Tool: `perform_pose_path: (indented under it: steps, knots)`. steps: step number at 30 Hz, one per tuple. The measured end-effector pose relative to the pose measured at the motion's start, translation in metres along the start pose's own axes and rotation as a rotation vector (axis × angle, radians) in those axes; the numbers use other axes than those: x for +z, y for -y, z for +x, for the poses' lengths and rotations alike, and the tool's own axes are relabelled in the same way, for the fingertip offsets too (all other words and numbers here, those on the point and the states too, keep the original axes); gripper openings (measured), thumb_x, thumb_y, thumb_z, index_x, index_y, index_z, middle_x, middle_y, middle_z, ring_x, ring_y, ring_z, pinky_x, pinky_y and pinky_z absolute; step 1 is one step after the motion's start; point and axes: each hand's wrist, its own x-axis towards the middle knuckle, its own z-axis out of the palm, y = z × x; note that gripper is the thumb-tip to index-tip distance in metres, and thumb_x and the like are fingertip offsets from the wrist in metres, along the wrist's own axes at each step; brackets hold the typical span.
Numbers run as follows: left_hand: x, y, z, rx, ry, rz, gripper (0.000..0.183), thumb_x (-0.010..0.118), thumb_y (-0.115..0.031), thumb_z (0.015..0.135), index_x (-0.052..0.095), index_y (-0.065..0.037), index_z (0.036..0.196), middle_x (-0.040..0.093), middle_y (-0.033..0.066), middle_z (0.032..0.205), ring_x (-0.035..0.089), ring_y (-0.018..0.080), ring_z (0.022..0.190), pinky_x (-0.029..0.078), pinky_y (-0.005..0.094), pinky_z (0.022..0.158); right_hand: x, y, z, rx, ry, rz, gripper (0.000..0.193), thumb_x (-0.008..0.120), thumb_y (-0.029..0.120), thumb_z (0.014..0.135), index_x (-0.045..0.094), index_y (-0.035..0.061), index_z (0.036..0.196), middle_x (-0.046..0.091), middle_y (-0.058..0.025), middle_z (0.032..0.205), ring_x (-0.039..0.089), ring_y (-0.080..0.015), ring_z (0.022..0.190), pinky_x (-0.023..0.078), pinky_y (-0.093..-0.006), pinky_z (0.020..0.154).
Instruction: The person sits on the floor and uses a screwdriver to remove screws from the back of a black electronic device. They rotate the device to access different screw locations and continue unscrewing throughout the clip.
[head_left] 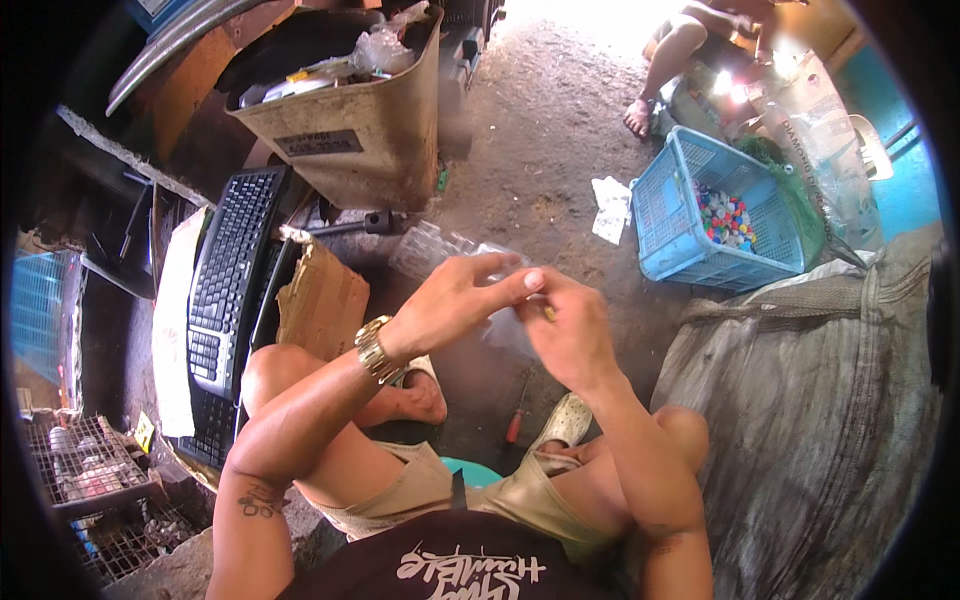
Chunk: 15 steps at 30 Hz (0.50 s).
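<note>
Left hand (pixel 455 297) and right hand (pixel 578 335) meet, fingers bent; what they pinch, if anything, I cannot tell. Clear molded plastic (pixel 432 246) shows at their ten o'clock, a red-handled screwdriver (pixel 515 426) on the floor (pixel 545 165) at six o'clock

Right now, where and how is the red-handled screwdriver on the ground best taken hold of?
Probably by the red handle, from above and slightly left: the screwdriver lies with its handle toward the picture's lower edge and thin shaft pointing away, while the right clog sits close on its right.
</note>
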Motion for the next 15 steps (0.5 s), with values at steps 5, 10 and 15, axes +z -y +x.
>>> perform_pose_path:
  steps: [5, 10, 15]
  knots:
    - [-0.028, 0.005, -0.002, 0.041, -0.025, -0.049, 0.039, 0.059, -0.026, 0.114, 0.072, 0.006, 0.131, 0.079, 0.0108, 0.115, 0.073, 0.0136, 0.104, 0.058, 0.029, 0.089, -0.024, -0.02, 0.019, 0.19, 0.333, 0.198, 0.055, 0.082, 0.023, 0.094, 0.068, 0.0022, 0.143, 0.074, -0.009, 0.136, 0.068, -0.0161, 0.117, 0.053, -0.0339, 0.104]
    - [-0.061, -0.023, -0.027, 0.194, -0.005, 0.326, 0.026, 0.068, -0.018, 0.107, 0.076, 0.002, 0.121, 0.082, 0.0114, 0.103, 0.079, 0.0153, 0.095, 0.06, 0.03, 0.081, -0.035, -0.059, 0.029, 0.12, 0.092, 0.03, 0.039, 0.076, 0.019, 0.099, 0.072, 0.0039, 0.135, 0.077, -0.011, 0.129, 0.072, -0.021, 0.113, 0.057, -0.0357, 0.095]
    - [-0.088, -0.076, -0.049, 0.532, -0.03, 0.735, 0.025, 0.076, -0.015, 0.094, 0.078, -0.008, 0.119, 0.078, 0.0167, 0.087, 0.076, 0.0352, 0.078, 0.06, 0.0426, 0.073, -0.021, -0.075, 0.028, -0.012, 0.059, -0.29, 0.033, 0.072, 0.018, 0.099, 0.074, 0.0112, 0.131, 0.076, -0.0161, 0.126, 0.075, -0.0308, 0.105, 0.058, -0.0389, 0.091]
